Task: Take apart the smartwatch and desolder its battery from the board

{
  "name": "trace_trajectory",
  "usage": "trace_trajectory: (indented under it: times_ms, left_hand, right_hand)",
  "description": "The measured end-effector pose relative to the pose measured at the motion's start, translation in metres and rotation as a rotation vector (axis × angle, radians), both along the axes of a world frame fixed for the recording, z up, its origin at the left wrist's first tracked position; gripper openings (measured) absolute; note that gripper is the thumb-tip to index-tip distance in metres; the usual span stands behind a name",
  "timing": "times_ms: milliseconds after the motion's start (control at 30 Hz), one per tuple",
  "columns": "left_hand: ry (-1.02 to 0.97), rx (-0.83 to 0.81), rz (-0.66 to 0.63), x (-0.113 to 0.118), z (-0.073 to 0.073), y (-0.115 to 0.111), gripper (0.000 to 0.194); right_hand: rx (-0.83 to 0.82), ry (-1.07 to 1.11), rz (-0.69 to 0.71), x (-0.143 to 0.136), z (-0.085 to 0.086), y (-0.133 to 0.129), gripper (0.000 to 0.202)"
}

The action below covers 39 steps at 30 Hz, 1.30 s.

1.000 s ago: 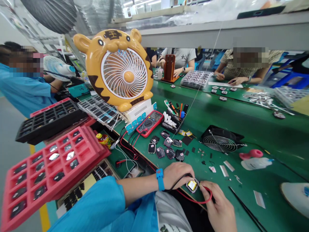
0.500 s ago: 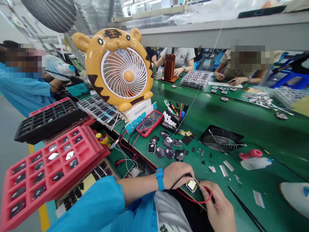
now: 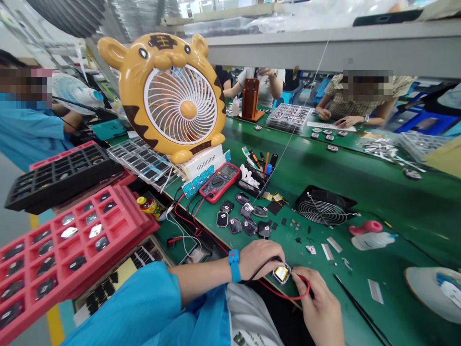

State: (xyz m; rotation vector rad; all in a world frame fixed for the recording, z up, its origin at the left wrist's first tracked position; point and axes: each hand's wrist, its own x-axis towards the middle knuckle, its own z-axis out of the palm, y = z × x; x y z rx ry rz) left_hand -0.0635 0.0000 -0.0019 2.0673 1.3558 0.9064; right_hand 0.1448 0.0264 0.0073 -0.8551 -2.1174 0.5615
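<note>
My left hand [image 3: 260, 262], with a blue strap at the wrist, is closed around a black test lead [image 3: 265, 264]. Its fingertips also meet the edge of a small open watch-like case [image 3: 281, 274] with a yellow-and-white battery inside. From the other side, my right hand [image 3: 319, 300] pinches a red test lead [image 3: 304, 294], which curves below the case. The fingers hide both probe tips, so their exact contact is unclear. Red and black leads also run from a red multimeter [image 3: 220, 182], whose reading is too small to make out. Several dark watch-like units [image 3: 249, 226] lie beyond my left hand.
A tiger-shaped fan [image 3: 173, 101] stands behind the multimeter. Pink foam trays [image 3: 122, 216] rise at left. Black tweezers [image 3: 360, 307], a squeeze bottle [image 3: 373, 240] and a black fan [image 3: 326, 206] occupy the right side. Co-workers sit across the bench and at left.
The whole view has shifted slightly, so things appear a little further left. My hands keep the same hold on the leads and case. Across the bench, a co-worker's hand has risen from the table.
</note>
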Motion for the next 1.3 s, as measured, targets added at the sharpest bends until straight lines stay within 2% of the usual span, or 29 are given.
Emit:
trace_trajectory:
  times_ms: [367, 700, 900, 1300]
  left_hand:
    - [-0.023, 0.029, -0.012, -0.001, -0.003, 0.000, 0.017]
    - [-0.037, 0.029, 0.004, -0.001, 0.008, -0.001, 0.019]
    - [-0.112, -0.025, 0.008, -0.002, 0.010, 0.000, 0.026]
    - [-0.148, 0.077, 0.011, 0.001, 0.011, 0.010, 0.011]
  right_hand:
    - [-0.093, 0.010, -0.021, 0.002, -0.005, -0.002, 0.030]
    - [-0.108, 0.007, -0.013, 0.001, -0.004, -0.001, 0.026]
    - [-0.153, 0.050, -0.009, -0.003, 0.005, 0.000, 0.023]
    - [-0.199, 0.085, -0.002, -0.001, 0.004, 0.004, 0.017]
